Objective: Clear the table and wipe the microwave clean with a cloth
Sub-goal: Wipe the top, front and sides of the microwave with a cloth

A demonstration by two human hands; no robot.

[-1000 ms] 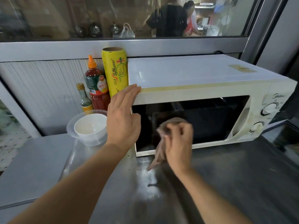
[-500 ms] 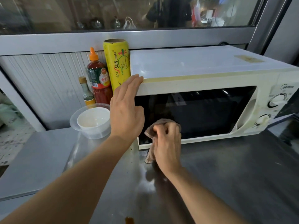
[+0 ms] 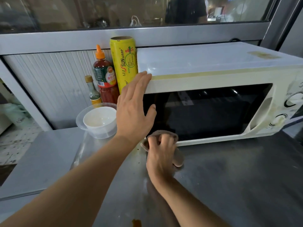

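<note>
A white microwave [image 3: 213, 79] with a dark door window stands on the steel table [image 3: 237, 177], its door closed. My left hand [image 3: 132, 110] lies flat with straight fingers against the microwave's upper left corner. My right hand [image 3: 161, 154] grips a brownish cloth [image 3: 177, 157] at the door's lower left corner, where the door frame meets the table. Part of the cloth hangs out to the right of my fingers.
Left of the microwave stand a yellow cling-wrap roll [image 3: 123, 63], a red sauce bottle [image 3: 105, 76], a small glass bottle [image 3: 93, 92] and a clear tub holding a white bowl [image 3: 98, 120]. A brown drip [image 3: 136, 223] marks the table's near edge. A window runs behind.
My right hand has moved the cloth down and to the left across the door glass to its lower left corner. My left hand has stayed on the microwave's corner.
</note>
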